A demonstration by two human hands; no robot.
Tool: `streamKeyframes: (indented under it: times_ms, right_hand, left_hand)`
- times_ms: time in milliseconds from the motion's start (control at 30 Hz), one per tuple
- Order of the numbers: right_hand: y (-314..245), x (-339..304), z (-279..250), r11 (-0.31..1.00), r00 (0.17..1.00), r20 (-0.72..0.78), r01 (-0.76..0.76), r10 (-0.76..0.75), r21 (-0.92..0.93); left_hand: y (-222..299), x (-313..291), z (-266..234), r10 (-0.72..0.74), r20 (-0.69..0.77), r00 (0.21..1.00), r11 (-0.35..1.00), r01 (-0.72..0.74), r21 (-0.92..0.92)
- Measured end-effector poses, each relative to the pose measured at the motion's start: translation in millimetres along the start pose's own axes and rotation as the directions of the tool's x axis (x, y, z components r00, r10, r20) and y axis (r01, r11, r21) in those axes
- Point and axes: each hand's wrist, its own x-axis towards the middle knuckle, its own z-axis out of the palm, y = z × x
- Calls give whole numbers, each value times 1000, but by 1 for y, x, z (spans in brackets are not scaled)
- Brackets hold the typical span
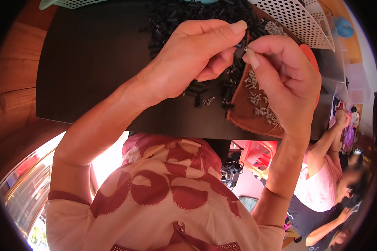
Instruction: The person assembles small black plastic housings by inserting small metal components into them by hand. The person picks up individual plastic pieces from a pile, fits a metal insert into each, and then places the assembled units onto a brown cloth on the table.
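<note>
In the head view, the only one I have, I look down at two bare hands raised over a dark brown, smooth-topped bench (92, 71). On my right hand (290, 74), the thumb and forefinger grip is together at the tips, clamped on a tiny shiny metal piece (246, 49); it is too small for me to tell its shape. It sits close to the left hand (190, 52), whose thumb stretches over curled fingers. I cannot tell whether that grip is closed on anything.

Behind and below the left hand I see a heap of short black cylindrical pieces (171, 16) spread on the bench. Beneath the right hand lies a reddish-brown cloth (243, 111) bearing many small silvery coiled springs (252, 80). Beyond, a white perforated plastic basket (295, 19) stands at the upper right, and a pale green plastic basket (77, 3) shows at the top left. Far right, I see a co-worker in a pink top (322, 182).
</note>
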Motion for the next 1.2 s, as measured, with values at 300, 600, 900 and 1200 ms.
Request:
streamKeyframes:
  times_ms: [300,600,900,1200]
  right_hand:
    - [-23,6,11,984,995,-31,-94,100,151]
    - [-10,12,12,965,990,-53,-114,130,236]
    - [1,13,31,978,988,-156,22,11,207]
    - [-2,15,22,966,987,-155,81,-43,247]
  left_hand:
    - [-4,-2,-5,2,63,998,999,0,-34]
    - [5,0,4,-87,40,995,941,96,-326]
    - [0,1,-2,-19,138,990,915,73,-398]
    - [4,2,2,34,135,990,904,28,-428]
